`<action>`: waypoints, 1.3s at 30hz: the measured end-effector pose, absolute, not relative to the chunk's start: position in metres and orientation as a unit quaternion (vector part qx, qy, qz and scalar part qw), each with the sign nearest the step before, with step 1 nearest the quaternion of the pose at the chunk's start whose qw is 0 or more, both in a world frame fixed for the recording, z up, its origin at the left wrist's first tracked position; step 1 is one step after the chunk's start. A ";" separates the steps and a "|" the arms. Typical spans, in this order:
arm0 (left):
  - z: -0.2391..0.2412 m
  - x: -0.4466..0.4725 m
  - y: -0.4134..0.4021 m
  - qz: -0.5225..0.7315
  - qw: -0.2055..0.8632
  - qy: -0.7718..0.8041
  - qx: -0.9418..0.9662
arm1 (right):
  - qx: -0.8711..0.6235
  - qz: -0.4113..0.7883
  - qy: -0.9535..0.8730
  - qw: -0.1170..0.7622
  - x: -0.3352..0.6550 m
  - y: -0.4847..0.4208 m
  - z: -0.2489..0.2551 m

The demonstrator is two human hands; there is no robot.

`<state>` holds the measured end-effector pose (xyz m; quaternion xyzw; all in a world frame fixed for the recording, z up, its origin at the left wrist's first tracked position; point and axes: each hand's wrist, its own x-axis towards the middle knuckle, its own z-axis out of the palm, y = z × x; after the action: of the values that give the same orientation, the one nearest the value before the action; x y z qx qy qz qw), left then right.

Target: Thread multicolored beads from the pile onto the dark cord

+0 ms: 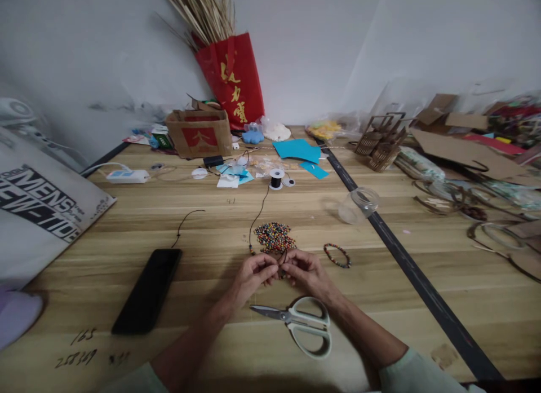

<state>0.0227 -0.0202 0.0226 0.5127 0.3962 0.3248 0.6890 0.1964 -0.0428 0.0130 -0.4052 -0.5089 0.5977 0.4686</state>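
Note:
My left hand (257, 270) and my right hand (303, 270) meet at the middle of the table, both with fingertips pinched together on a thin dark cord (258, 213). This cord runs from a spool of black cord (276, 180) down past the left side of a pile of small multicoloured beads (274, 236). A few beads are strung on it near my left hand, and some show under my fingers. To the right of my right hand lies a beaded bracelet (337, 255). Scissors with pale green handles (310, 327) rest just below my hands, blades pointing left.
A black phone (147, 291) lies at the left, with a short piece of cord above it. A clear plastic cup (358, 206) lies to the right near a dark strip (401, 252). Blue sheets (297, 151), a cardboard box (199, 133) and a red bag (234, 80) are at the back.

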 end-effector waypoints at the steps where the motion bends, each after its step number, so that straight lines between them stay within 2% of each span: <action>1: 0.023 0.022 -0.020 0.324 0.687 0.398 0.515 | -0.401 0.594 -0.512 0.474 0.197 -0.043 0.013; 24: 0.026 0.019 -0.022 0.307 0.719 0.359 0.509 | -0.402 0.566 -0.534 0.482 0.196 -0.046 0.017; 39: 0.025 0.018 -0.021 0.339 0.722 0.360 0.483 | -0.400 0.607 -0.474 0.497 0.194 -0.044 0.010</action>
<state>0.0182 -0.0213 0.0247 0.4833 0.3603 0.3387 0.7224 0.1936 -0.0440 0.0099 -0.4005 -0.4740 0.6069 0.4966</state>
